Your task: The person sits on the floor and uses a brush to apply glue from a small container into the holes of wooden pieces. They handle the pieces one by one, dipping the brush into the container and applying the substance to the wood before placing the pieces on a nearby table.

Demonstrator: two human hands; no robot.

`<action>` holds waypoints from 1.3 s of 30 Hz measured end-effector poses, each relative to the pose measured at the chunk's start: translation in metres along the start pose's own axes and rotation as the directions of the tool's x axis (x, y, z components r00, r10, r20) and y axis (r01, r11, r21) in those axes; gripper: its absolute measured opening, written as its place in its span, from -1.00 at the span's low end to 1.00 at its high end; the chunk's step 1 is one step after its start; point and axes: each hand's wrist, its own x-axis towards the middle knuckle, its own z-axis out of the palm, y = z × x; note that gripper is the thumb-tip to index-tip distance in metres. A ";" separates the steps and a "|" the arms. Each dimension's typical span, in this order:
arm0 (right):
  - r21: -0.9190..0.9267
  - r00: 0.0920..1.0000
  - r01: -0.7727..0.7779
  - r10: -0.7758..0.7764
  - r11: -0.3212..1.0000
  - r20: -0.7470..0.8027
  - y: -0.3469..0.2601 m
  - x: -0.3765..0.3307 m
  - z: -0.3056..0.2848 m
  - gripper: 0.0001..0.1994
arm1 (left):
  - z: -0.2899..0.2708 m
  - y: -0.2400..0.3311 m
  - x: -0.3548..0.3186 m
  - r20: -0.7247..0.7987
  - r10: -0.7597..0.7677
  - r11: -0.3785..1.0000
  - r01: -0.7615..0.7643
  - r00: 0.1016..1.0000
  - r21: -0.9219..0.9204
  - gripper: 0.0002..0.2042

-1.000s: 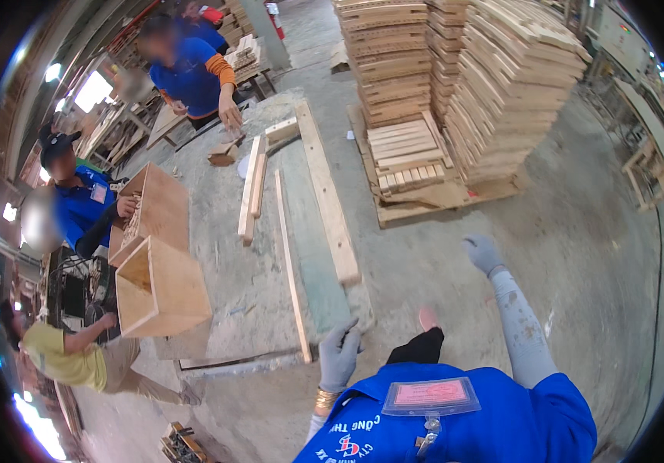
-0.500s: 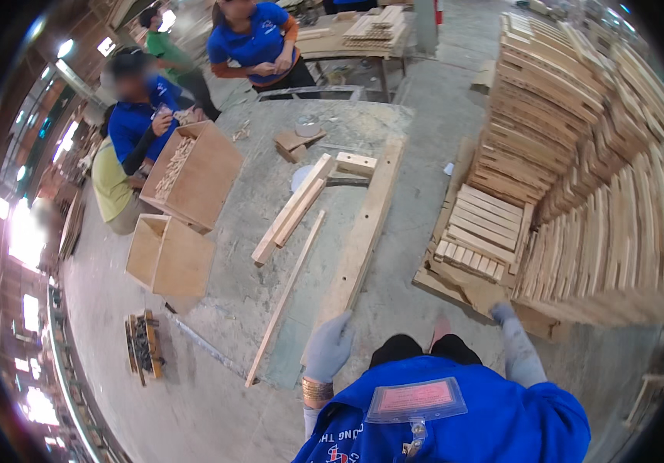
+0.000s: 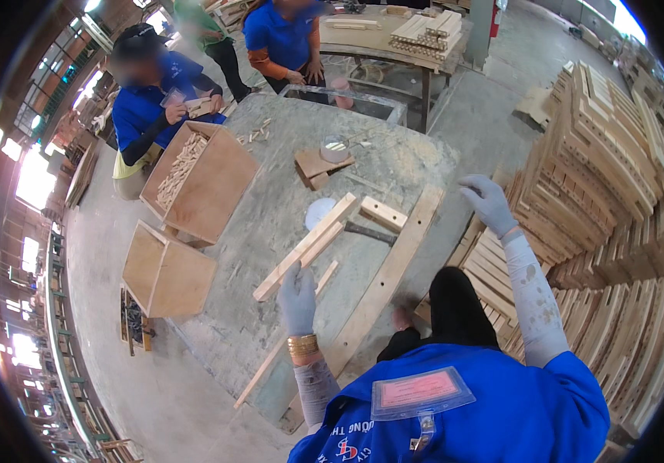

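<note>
My gloved left hand (image 3: 298,301) is stretched over the work table, its fingertips at the near end of two square wooden bars (image 3: 309,245). Whether they touch the bars I cannot tell. Beneath that hand a thin wooden strip (image 3: 262,373) lies across the table. A long board with holes (image 3: 384,285) runs along the table's right edge, with a short wooden block (image 3: 384,212) near its far end. My gloved right hand (image 3: 488,204) hovers to the right of that end, fingers apart and nothing in them. A dark bar (image 3: 369,232) lies between the bars and the board.
Tall stacks of wooden parts (image 3: 579,177) stand on the right. Left of the table (image 3: 247,339) are a box of dowels (image 3: 208,185) and a second wooden box (image 3: 170,270). A round container (image 3: 334,149) sits farther back. Co-workers (image 3: 154,96) stand beyond.
My left hand has left the long board and moved forward to the two bars. My right hand has risen from beside the stacked parts to near the board's far end. My body has leaned forward.
</note>
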 end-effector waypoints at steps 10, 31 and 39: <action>-0.253 0.911 0.372 -0.299 0.893 0.283 0.021 0.205 0.080 -0.64 | 0.081 0.002 0.128 -0.028 -0.131 0.851 0.098 0.991 -0.515 -0.57; 0.425 0.482 0.273 -0.505 0.863 0.716 0.038 0.397 0.187 -0.86 | 0.204 -0.003 0.295 -0.663 -0.231 0.950 0.312 0.713 0.005 -0.58; 0.566 0.403 0.123 -0.562 0.815 0.722 0.022 0.417 0.223 -0.81 | 0.216 0.014 0.317 -0.716 -0.278 0.960 0.169 0.640 -0.222 -0.71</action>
